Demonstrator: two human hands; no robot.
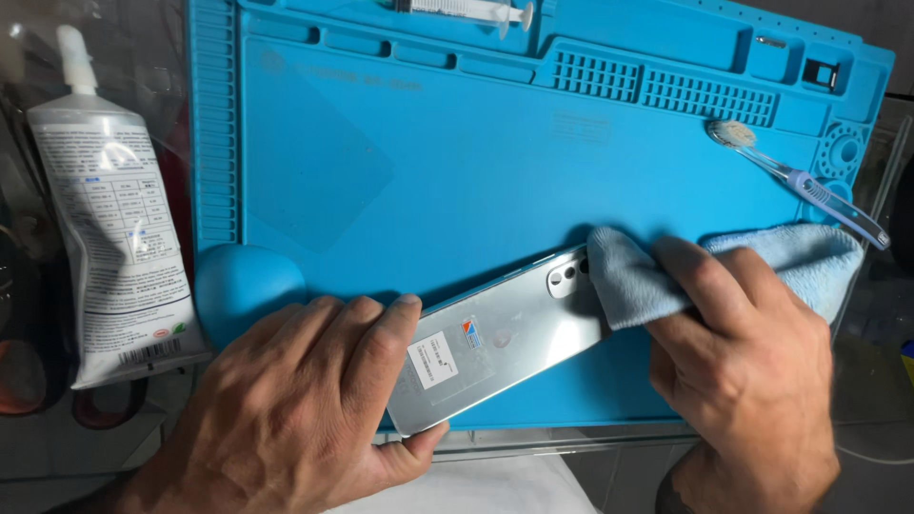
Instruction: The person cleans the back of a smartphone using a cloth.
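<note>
Phone (495, 347) laid back-up, slanted, on the front part of the blue mat (400, 171). Its lower end is clamped by the left hand (295, 409), thumb under the edge. A light-blue cloth (647, 276) is pinched in the right hand (752, 362), pressed beside the camera lenses. Toothbrush (800, 181) rests far right, glue tube (114, 228) left.

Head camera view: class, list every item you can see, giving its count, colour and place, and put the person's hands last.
silicone work mat: one, blue, covering the middle of the bench
phone back cover: one, silver with stickers, lying tilted on the mat's near edge
microfibre cloth: one, light blue, on the cover's camera end
toothbrush: one, clear handle, right side of mat
syringe: one, clear, top tray of mat
adhesive tube: one, white, left of mat
rubber ball: one, blue, at mat's left edge
left hand: gripping the cover's lower end
right hand: pressing the cloth onto the cover
</note>
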